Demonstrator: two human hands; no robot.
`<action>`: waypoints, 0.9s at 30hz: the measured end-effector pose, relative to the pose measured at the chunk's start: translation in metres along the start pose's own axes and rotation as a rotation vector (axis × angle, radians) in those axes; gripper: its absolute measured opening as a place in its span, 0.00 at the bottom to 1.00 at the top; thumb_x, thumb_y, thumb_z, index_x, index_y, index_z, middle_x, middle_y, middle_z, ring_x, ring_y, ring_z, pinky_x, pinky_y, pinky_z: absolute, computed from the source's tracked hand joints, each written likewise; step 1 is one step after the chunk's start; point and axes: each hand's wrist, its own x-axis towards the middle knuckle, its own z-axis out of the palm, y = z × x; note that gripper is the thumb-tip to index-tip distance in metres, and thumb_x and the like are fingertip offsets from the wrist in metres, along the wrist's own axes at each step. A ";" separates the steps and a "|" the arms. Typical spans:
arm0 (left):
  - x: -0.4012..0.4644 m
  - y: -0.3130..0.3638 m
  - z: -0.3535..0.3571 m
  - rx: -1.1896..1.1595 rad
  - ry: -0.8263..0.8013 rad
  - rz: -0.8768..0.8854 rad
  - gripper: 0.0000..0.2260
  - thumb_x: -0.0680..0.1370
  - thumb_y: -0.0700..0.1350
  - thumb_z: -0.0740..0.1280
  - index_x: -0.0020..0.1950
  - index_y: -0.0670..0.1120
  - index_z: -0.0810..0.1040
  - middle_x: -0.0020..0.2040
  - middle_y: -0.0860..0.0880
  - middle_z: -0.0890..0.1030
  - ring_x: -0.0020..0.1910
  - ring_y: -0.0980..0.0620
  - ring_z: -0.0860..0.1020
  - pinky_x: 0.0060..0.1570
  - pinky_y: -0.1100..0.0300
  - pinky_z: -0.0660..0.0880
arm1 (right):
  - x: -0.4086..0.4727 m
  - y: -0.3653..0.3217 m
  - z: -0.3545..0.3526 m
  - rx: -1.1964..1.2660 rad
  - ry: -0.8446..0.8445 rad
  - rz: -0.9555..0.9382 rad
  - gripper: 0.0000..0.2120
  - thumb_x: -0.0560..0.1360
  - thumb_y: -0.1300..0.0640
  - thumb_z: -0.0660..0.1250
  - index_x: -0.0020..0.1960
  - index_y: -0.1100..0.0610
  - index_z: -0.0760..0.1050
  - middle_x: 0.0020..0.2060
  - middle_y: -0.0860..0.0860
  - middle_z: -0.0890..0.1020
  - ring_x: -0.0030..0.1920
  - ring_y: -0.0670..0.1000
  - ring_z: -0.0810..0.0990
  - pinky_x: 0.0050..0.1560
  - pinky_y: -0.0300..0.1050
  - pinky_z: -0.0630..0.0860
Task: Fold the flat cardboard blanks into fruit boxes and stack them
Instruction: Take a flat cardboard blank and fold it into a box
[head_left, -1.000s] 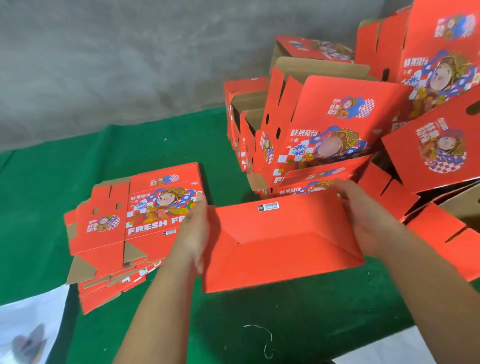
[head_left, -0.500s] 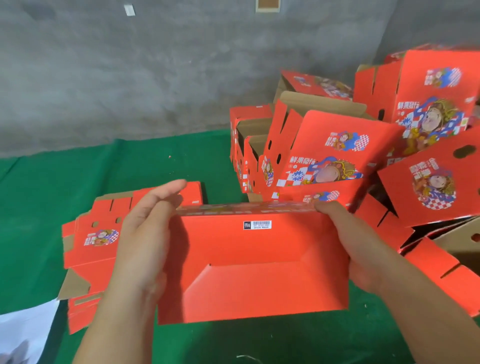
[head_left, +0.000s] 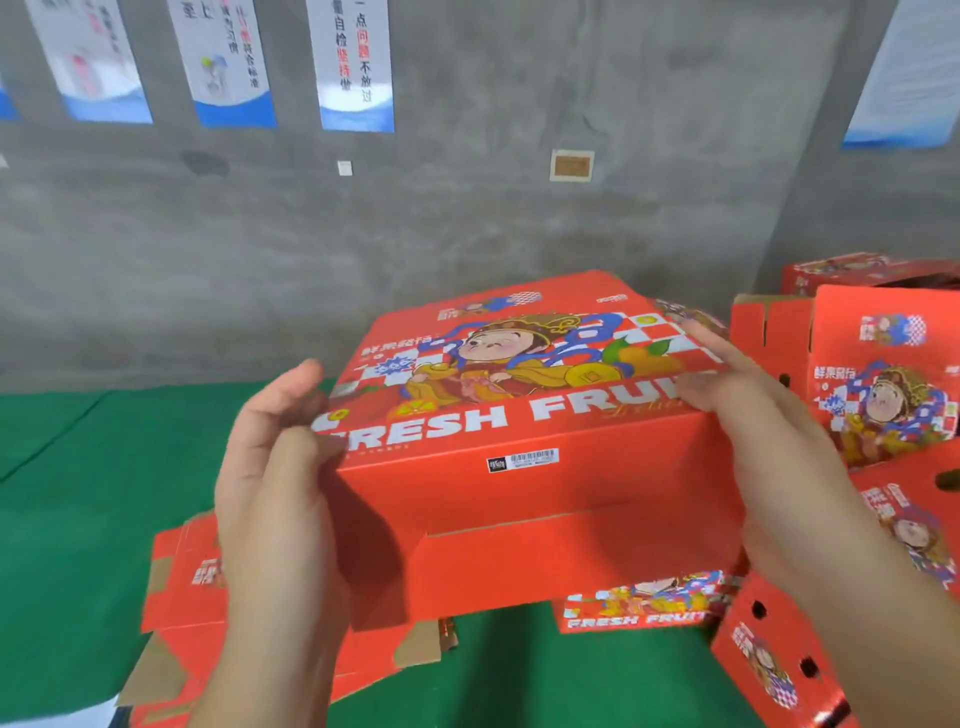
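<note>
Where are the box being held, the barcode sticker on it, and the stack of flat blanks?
held box (head_left: 519, 374), head view, on its printed top panel.
barcode sticker (head_left: 523, 460), head view, on the sticker's middle.
stack of flat blanks (head_left: 182, 582), head view, on the top blank's red face.
</note>
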 end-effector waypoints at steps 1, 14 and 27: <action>0.000 -0.001 0.006 0.001 0.004 -0.029 0.22 0.70 0.41 0.64 0.60 0.58 0.83 0.42 0.59 0.84 0.39 0.52 0.80 0.34 0.58 0.76 | 0.004 0.001 -0.004 0.008 0.026 -0.040 0.19 0.72 0.53 0.69 0.60 0.39 0.83 0.53 0.46 0.87 0.57 0.49 0.85 0.53 0.45 0.79; 0.012 -0.021 0.063 -0.107 -0.292 -0.131 0.22 0.73 0.45 0.69 0.67 0.59 0.78 0.48 0.53 0.86 0.35 0.53 0.83 0.28 0.58 0.78 | 0.024 0.000 -0.042 -0.022 0.095 -0.311 0.28 0.68 0.37 0.68 0.68 0.32 0.75 0.63 0.36 0.82 0.65 0.40 0.79 0.67 0.45 0.75; 0.019 -0.087 0.233 1.147 -0.810 0.452 0.28 0.80 0.48 0.66 0.78 0.64 0.62 0.85 0.49 0.41 0.69 0.37 0.76 0.60 0.43 0.77 | 0.149 0.027 -0.146 -0.687 0.328 -0.057 0.31 0.79 0.43 0.69 0.79 0.47 0.65 0.81 0.59 0.55 0.81 0.60 0.55 0.80 0.58 0.55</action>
